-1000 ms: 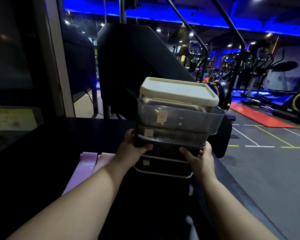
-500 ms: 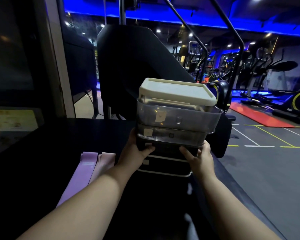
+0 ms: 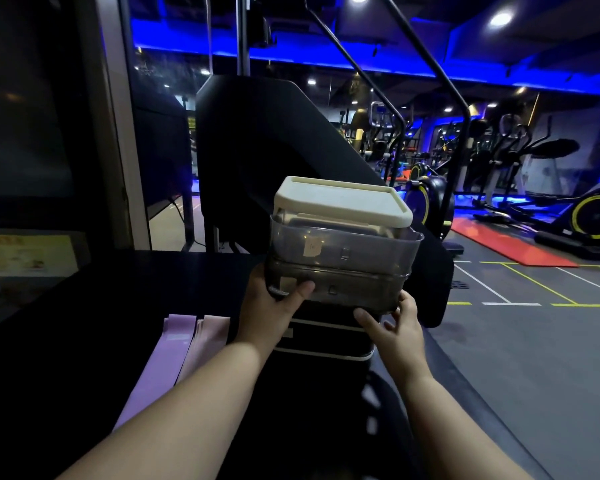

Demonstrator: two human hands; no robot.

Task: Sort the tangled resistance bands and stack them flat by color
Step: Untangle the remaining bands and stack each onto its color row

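Two flat resistance bands lie side by side on the black table: a purple band [image 3: 167,351] and a pale pink band [image 3: 205,341] right of it. A stack of translucent grey bins [image 3: 343,258] with a cream lid [image 3: 340,202] is held above a black box [image 3: 326,341]. My left hand [image 3: 271,310] grips the lower bin's left corner, thumb across its front. My right hand [image 3: 395,327] holds the bin's lower right corner with fingers under its edge.
The black table [image 3: 84,341] stretches left and ends at its right edge by the grey gym floor [image 3: 516,358]. A large black stair machine [image 3: 257,150] stands right behind the bins. Exercise bikes and a red mat [image 3: 506,244] sit farther right.
The stacked bins have risen a little off the black box, showing more of the box below. Both hands moved up with the bins; the bands stayed put.
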